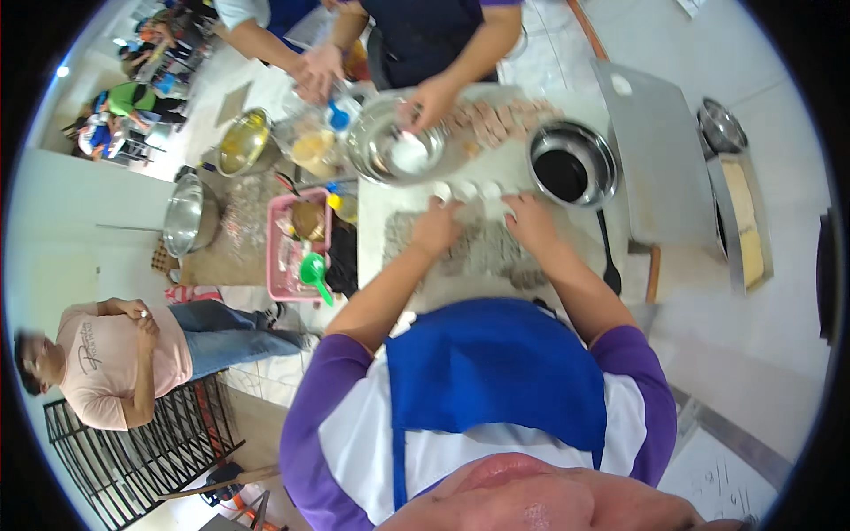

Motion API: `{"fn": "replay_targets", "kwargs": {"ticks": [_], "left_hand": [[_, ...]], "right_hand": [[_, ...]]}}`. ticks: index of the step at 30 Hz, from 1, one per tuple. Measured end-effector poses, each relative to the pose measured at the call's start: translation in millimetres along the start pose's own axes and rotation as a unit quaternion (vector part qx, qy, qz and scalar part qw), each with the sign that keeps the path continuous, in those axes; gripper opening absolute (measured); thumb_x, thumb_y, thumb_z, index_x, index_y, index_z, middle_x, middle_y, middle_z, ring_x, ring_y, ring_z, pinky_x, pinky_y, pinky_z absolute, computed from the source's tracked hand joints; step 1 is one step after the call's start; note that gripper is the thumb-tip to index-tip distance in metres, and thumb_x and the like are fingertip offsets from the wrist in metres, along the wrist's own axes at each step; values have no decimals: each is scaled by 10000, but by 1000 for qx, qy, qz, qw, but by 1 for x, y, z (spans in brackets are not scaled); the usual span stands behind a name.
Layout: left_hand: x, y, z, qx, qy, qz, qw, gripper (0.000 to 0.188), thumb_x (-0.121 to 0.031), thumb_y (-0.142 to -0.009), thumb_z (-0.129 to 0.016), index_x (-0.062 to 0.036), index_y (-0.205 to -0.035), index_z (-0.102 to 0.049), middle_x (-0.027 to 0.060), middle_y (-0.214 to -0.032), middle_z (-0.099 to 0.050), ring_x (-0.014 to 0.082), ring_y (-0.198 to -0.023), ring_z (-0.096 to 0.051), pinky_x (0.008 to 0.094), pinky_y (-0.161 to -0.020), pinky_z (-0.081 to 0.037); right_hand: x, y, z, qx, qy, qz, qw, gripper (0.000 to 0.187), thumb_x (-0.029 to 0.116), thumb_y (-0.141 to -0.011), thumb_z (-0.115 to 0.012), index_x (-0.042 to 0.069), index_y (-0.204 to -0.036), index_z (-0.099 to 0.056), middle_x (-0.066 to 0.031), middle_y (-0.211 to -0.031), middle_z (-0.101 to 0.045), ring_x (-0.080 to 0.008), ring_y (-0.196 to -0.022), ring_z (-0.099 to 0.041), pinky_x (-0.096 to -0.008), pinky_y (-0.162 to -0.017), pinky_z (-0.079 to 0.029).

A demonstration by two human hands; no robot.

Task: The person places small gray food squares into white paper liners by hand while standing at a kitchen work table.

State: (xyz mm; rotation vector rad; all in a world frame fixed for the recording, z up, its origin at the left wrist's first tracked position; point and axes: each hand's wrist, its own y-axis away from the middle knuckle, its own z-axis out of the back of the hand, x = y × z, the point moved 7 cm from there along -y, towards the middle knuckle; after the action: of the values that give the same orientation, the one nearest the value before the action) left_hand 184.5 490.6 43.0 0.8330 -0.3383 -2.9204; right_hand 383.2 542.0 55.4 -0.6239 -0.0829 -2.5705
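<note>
My left hand (437, 227) rests low over the worktop, fingers stretched toward a row of several small white round pieces (466, 189). Across from it my right hand (532, 223) is also open, its fingertips near the right end of that row. Neither hand visibly holds anything. Under and between my forearms lies a spread of small greyish pieces (478, 250), too blurred to name. Just beyond my right hand stands a steel bowl (540, 159) with dark contents. Farther off, a co-worker's hand (432, 104) reaches into a wide bowl (361, 164) holding white powder.
Pinkish-brown chunks (500, 121) lie at the table's far side. A black long-handled utensil (608, 257) and a grey board (660, 159) are on the right. Leftward sit a pink basin (276, 265) with a green scoop (313, 271), and steel bowls (190, 217). Another person (128, 358) stands left.
</note>
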Motion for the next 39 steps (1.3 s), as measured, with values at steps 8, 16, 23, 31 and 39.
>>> {"fn": "replay_targets", "kwargs": {"ticks": [8, 16, 23, 31, 39], "left_hand": [[-25, -29, -8, 93, -39, 56, 993, 533, -139, -822, -556, -174, -1348, -472, 263, -1353, -332, 405, -1025, -612, 455, -890, -501], [-10, -57, -31, 127, -80, 57, 987, 366, -155, -824, -568, 38, -1133, -612, 229, -1321, -436, 349, -1107, -592, 436, -912, -497], [10, -52, -17, 110, -95, 124, 981, 379, -141, -827, -572, 40, -1159, -590, 202, -1340, -428, 346, -1109, -594, 427, -905, -498], [4, -29, 2, 23, -95, 106, 990, 410, -114, -831, -564, -41, -1232, -520, 188, -1238, -467, 366, -1008, -622, 452, -822, -524], [-10, -10, -14, 36, -88, -29, 995, 384, -124, -817, -586, -37, -1188, -542, 161, -1216, -498, 369, -960, -624, 463, -800, -528]], "right_hand": [[7, -19, -13, 90, 84, -81, 989, 440, 226, -802, -640, 167, -1233, -573, -188, -1148, -571, -359, -1029, -580, -468, -836, -503], [-1, -39, -38, 92, 66, -85, 990, 289, 295, -837, -596, 47, -962, -674, -163, -1082, -621, -356, -1061, -565, -486, -871, -479], [21, -61, -46, 134, 86, -45, 986, 289, 303, -844, -597, 63, -986, -673, -123, -1093, -600, -322, -1079, -546, -476, -866, -482], [43, -63, -39, 73, 55, -7, 996, 312, 238, -807, -632, 132, -1100, -637, -90, -1094, -590, -297, -1078, -544, -461, -866, -484], [5, -4, -5, 4, 21, -12, 1000, 317, 150, -753, -653, 98, -1063, -616, -102, -1067, -587, -316, -1035, -543, -437, -845, -487]]}}
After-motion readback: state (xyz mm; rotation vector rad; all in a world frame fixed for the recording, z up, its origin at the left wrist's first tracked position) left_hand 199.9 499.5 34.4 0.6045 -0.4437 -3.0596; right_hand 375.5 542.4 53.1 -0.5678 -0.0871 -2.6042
